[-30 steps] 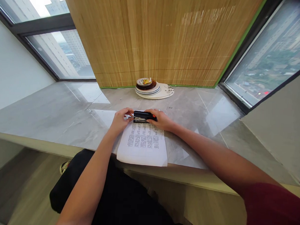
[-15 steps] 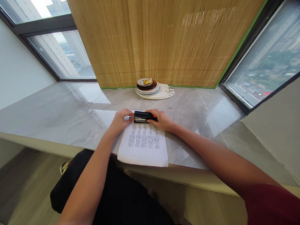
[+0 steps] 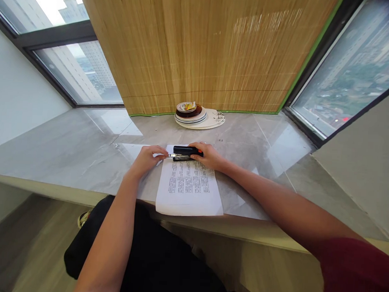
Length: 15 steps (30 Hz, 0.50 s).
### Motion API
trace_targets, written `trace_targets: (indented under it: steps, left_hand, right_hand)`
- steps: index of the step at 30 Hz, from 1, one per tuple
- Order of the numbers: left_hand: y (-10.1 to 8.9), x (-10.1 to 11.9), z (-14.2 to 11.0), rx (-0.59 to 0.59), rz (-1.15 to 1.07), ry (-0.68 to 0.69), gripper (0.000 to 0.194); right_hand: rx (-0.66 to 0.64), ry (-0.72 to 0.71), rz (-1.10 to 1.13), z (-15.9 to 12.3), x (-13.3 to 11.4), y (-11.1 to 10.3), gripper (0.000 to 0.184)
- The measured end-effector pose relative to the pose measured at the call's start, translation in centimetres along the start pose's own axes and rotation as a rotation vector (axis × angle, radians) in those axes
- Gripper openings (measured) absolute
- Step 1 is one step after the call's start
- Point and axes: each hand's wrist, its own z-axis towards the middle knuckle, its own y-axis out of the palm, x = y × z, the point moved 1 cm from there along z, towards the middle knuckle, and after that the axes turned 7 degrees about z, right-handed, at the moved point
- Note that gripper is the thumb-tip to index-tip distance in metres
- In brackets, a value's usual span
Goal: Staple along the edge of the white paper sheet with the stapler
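Observation:
A black stapler (image 3: 183, 150) with a small orange-red part lies across the top of a printed sheet of paper (image 3: 189, 201). Around its right end, my right hand (image 3: 208, 155) is closed, thumb in front and fingers behind. My left hand (image 3: 151, 158) pinches the tip of a silver metal slide (image 3: 171, 155) that juts from the stapler's left end, over the sheet's upper left edge. Part of the stapler is covered by my right fingers. The sheet's near edge reaches the front edge of the ledge.
Behind the stapler sits a stack of plates (image 3: 191, 116) on a white oval platter (image 3: 216, 118), topped by a small yellow packet (image 3: 190, 106). A bamboo blind (image 3: 200, 52) hangs at the back. The grey marble ledge (image 3: 69, 154) runs between windows on both sides.
My left hand has moved left, drawing the silver slide out of the stapler's end. My right hand keeps its hold. The sheet's near end has shifted slightly right.

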Motion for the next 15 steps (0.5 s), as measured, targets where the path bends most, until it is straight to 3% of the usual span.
trace_targets:
  steps: [7, 15]
  left_hand:
    - [1.4, 1.5, 0.1, 0.072, -0.016, 0.032, 0.019]
    - [1.6, 1.7, 0.1, 0.046, 0.011, 0.040, 0.019]
  right_hand:
    - [0.058, -0.014, 0.134, -0.4, -2.3, 0.1, 0.033]
    - [0.067, 0.049, 0.201, -0.6, -3.5, 0.5, 0.030]
